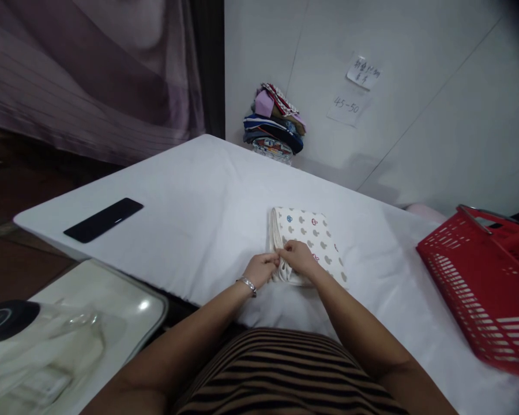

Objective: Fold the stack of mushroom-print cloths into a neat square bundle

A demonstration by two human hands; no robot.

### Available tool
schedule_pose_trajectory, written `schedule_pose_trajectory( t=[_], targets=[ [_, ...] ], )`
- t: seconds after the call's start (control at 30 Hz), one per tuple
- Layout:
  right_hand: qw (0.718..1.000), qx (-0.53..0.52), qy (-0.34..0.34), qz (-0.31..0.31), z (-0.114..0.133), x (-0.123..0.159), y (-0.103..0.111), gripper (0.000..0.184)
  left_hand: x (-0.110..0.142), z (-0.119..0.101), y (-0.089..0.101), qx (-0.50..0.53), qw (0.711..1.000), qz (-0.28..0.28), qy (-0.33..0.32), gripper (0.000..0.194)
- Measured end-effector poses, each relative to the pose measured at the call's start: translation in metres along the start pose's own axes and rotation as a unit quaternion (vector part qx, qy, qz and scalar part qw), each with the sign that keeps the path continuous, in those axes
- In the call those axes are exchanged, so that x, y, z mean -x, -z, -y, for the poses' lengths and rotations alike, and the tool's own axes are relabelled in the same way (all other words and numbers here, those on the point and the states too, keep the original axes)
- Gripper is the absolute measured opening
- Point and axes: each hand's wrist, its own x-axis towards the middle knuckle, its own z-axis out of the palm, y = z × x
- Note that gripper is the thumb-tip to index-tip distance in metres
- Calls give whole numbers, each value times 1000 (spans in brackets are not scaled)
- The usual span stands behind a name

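Observation:
A folded white cloth (311, 233) printed with small grey and coloured figures lies on the white table (190, 202) in front of me. Both hands meet at its near left corner. My left hand (263, 269), with a silver bracelet on the wrist, is closed and pinches the layered edge of the cloth. My right hand (297, 257) rests on top of the same corner with its fingers curled over the edge, touching the left hand.
A stack of folded colourful cloths (274, 124) sits at the table's far edge against the wall. A black phone (103, 219) lies at the left. A red plastic basket (488, 282) stands at the right. Two paper notes (354, 89) hang on the wall. A glossy white surface (82, 323) sits lower left.

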Motion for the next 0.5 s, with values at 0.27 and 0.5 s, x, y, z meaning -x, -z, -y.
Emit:
schedule_pose_trajectory(
  t=[0.27,0.5],
  targets=[
    [998,59,10,-20,5,0,4,14,-22,-1,23,-201,969,-139,-45,19],
    [994,105,16,-17,10,1,3,15,-33,3,13,-219,969,-116,-23,11]
  ],
)
